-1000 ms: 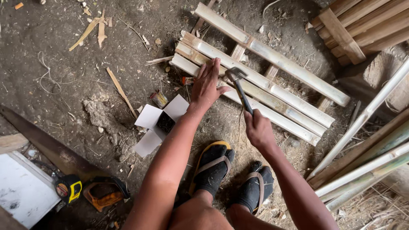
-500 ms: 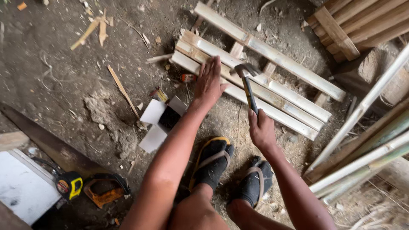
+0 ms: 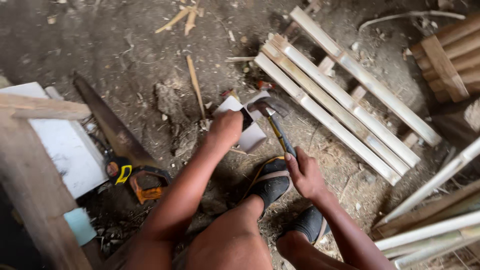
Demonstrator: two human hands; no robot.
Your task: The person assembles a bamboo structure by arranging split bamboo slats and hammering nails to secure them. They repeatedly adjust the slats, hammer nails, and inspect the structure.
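At frame centre my left hand (image 3: pixel 226 127) is curled into the small white box (image 3: pixel 250 131) on the dirt floor (image 3: pixel 125 55). My right hand (image 3: pixel 305 175), clenched, keeps the hammer (image 3: pixel 272 117) close beside it, ready; bamboo slats (image 3: pixel 340 100) lie upper right.

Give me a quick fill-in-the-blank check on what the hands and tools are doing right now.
1. The right hand grips a ____ by its handle.
2. The left hand reaches into a small white ____.
3. The handsaw lies on the ____ side of the left arm.

Missing words: hammer; box; left
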